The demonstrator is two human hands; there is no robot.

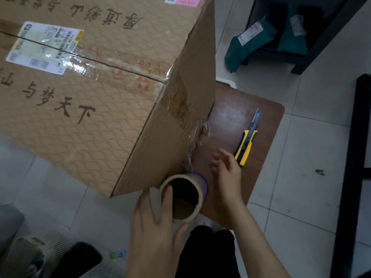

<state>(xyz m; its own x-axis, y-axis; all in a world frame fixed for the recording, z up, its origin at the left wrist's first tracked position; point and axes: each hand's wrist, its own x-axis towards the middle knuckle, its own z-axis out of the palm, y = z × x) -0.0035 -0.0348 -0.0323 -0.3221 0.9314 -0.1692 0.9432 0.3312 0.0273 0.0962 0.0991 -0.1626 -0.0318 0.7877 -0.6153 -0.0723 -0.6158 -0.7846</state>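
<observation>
White slatted basket (60, 243): on the floor, nearest the viewer, below the box's near-L corner.

L hand (154, 223): just under the near bottom corner of the cardboard box (100, 97). Fingers grasping the tape roll (188, 213): forefinger hooked inside the core, thumb under the rim, the rest wrapped round the outside.

Tape roll: brown card core w/ a thin layer of clear tape, open end toward the viewer. It is held against the box's near corner, at the foot of the box's R side wall. A strip of clear film runs from it up that edge.

R hand (226, 173): just R of the roll, beside the box's R wall and above the counter (241, 109). Fingers released, loosely spread, nothing in them. Cannot tell if the hand touches the knife's butt end.

Utility knife (246, 145): yellow/black, blade out. Lies flat on the counter R of the box, tip pointing away from the viewer, clear of the box wall.

Counter: brown top. It carries the box, which overhangs it on the L.

Box, top face: printed characters and a shipping label (44, 49). Clear tape runs along the centre seam and is crumpled at the R edge.

Green parcels (257, 39): on the floor beyond the box's far-R corner, under a dark frame (321, 47).
</observation>
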